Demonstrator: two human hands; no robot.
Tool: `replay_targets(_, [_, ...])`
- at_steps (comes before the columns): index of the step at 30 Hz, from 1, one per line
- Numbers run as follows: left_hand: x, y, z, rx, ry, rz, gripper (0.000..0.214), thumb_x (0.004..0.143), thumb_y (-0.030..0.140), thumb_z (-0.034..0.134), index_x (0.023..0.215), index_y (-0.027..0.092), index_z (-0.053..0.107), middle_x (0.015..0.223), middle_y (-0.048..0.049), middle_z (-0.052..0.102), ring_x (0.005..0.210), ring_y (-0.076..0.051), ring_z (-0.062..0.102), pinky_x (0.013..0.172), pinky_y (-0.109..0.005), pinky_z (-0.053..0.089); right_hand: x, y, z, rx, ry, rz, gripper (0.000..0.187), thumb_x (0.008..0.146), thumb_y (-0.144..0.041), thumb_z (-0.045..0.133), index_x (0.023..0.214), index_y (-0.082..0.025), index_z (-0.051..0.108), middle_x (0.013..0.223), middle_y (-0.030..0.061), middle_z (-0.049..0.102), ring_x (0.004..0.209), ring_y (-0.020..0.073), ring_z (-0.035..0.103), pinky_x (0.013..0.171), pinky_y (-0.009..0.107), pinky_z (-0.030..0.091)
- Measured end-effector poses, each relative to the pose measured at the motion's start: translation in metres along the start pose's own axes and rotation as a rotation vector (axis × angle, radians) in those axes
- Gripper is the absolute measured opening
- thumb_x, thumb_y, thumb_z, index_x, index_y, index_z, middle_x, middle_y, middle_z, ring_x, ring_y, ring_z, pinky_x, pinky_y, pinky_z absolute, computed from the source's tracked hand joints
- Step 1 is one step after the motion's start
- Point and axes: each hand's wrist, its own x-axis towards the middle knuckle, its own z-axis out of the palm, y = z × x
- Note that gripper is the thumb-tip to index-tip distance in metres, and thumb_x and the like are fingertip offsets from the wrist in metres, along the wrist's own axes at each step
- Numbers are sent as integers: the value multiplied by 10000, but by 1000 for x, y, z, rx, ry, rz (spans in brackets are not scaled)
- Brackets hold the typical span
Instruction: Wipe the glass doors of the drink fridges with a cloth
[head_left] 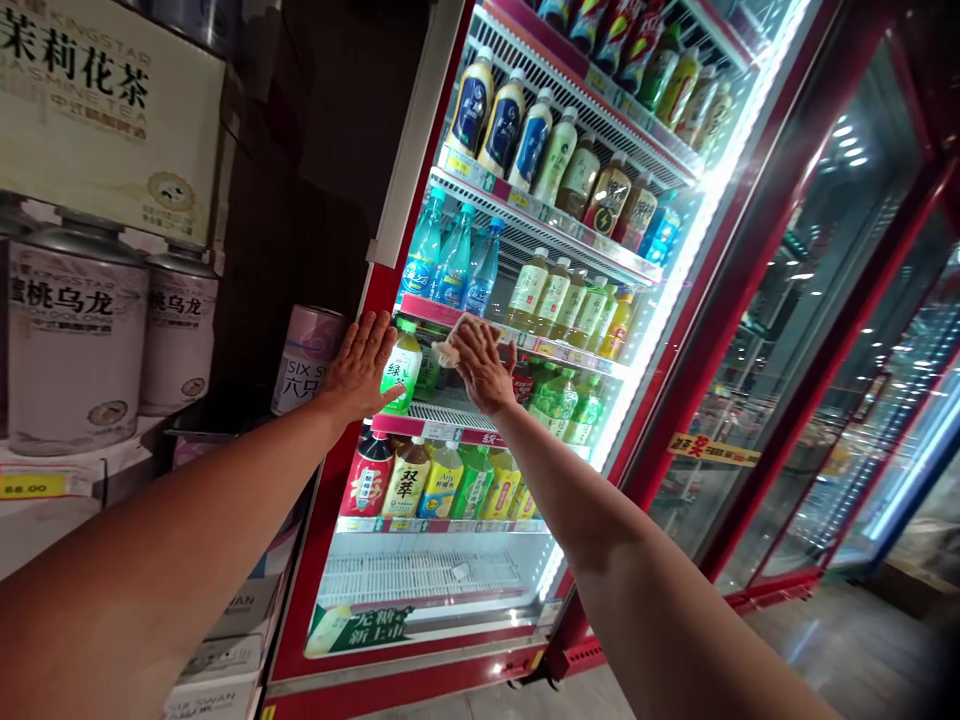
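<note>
With fingers outstretched and slightly spread, pressing a pale, crumpled cloth (450, 351) to a glass door (480, 552) beneath the right hand (483, 366); peeking out above and left of the fingers, with its long axis seemingly slanting up to the right. Laying the left hand (361, 368), open and flat, at the door's left edge, angled up rightward. Backed by shelved bottles (528, 290), flanked at left by large cans (78, 345).

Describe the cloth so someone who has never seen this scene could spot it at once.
Find the lit, red-framed drinks fridge mid-picture. About halfway up its front, the person's right hand is spread over the cloth. It is the pale, crumpled patch poking out beyond the hand, unlike the labelled bottles around it.
</note>
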Motion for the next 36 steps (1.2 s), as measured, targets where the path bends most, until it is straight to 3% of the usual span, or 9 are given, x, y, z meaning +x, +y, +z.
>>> replay_targets(2, [0,1,0,18,-10,-20,1032,893,537,580,1657,34,104,1742,-171,-73,1616,-320,-139,1320,-518,-25,1,2,4,21,68,130,500,1100,-406,320,1595,-374,389,1722,14,307,1632,263,155,1259,710,-7])
replay_targets(4, [0,1,-1,31,-23,-27,1037,891,560,576,1656,32,116,1742,-174,-68,1616,-322,-139,1319,-514,-31,-5,-1,9,30,95,146,502,1100,-407,318,1597,-371,383,1727,7,297,1639,263,108,1258,712,8])
replay_targets(10, [1,-1,1,50,-24,-16,1059,891,616,545,1656,30,107,1742,-179,-71,1613,-317,-153,1317,-506,-35,-31,14,4,-23,-44,-113,481,1096,-419,353,1574,-429,407,1690,-35,387,1622,216,192,1287,642,-30])
replay_targets(15, [1,-2,6,59,-26,-29,1109,854,645,561,1659,41,97,1742,-162,-76,1614,-316,-154,1315,-511,-40,-22,29,13,-12,169,350,543,1093,-417,298,1628,-337,330,1731,64,294,1626,278,170,1245,719,100])
replay_targets(17, [2,-1,7,62,-26,-38,1130,839,646,578,1658,35,95,1742,-160,-86,1612,-317,-164,1313,-506,-53,-21,22,19,5,203,433,554,1093,-404,276,1641,-329,296,1743,71,259,1631,283,141,1237,721,124])
replay_targets(22, [2,0,6,81,-56,-64,1145,839,642,598,1651,13,92,1739,-163,-115,1608,-316,-187,1309,-486,-88,-30,13,12,12,-26,146,512,1090,-374,333,1599,-413,371,1737,-30,283,1639,221,82,1279,639,9])
replay_targets(28, [1,-4,4,-1,-87,-38,1137,862,693,560,1658,42,74,1742,-155,-112,1609,-330,-179,1305,-513,-91,-22,28,8,110,179,644,594,1081,-400,273,1657,-256,275,1764,98,171,1636,312,69,1241,719,88])
replay_targets(34, [1,-8,11,-24,-48,-11,1187,832,666,634,1662,66,35,1738,-160,-131,1605,-341,-186,1302,-531,-87,-47,18,14,52,-2,169,505,1078,-341,341,1571,-393,436,1715,-14,343,1633,231,104,1275,637,9])
replay_targets(36, [0,-10,12,-27,-36,13,1140,841,638,649,1671,112,70,1734,-143,-164,1602,-344,-193,1299,-544,-83,-49,23,15,34,18,240,515,1076,-342,334,1582,-393,417,1721,-6,330,1630,238,110,1266,654,-2])
